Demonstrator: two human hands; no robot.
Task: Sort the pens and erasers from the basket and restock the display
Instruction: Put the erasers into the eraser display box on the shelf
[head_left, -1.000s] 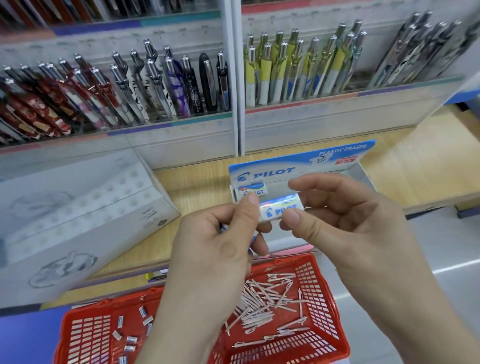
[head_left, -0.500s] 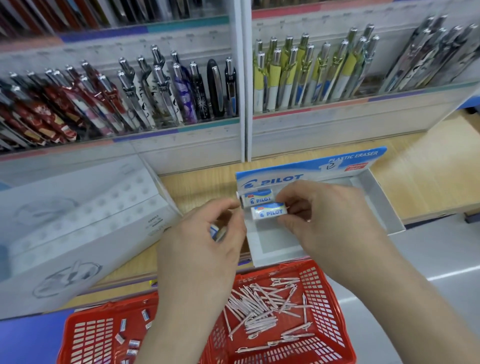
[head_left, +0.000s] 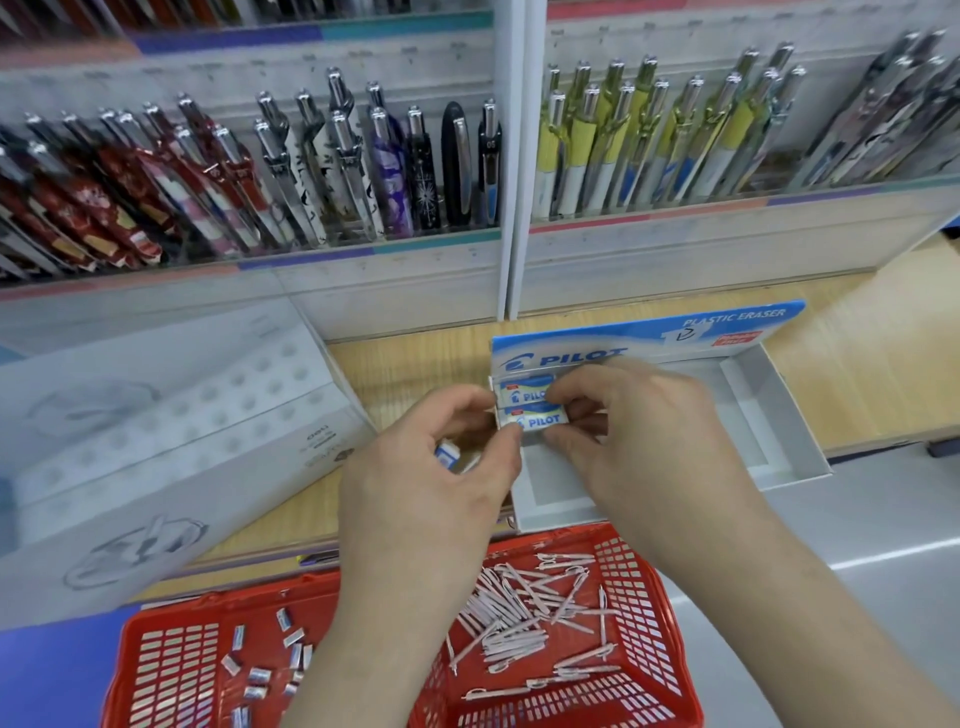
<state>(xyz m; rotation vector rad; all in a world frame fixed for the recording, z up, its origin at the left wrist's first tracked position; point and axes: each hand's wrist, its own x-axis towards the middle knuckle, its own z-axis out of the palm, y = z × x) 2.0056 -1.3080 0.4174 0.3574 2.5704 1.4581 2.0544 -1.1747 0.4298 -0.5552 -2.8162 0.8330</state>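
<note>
Left hand (head_left: 431, 483) and right hand (head_left: 644, 436) are bare.

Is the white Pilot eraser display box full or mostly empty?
Mostly empty: the display box holds only two erasers in its back left corner; the floor that shows elsewhere is bare.

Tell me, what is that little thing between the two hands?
A Pilot eraser, held at its ends by the left hand and the right hand, over the eraser box. The head view shows it.
</note>
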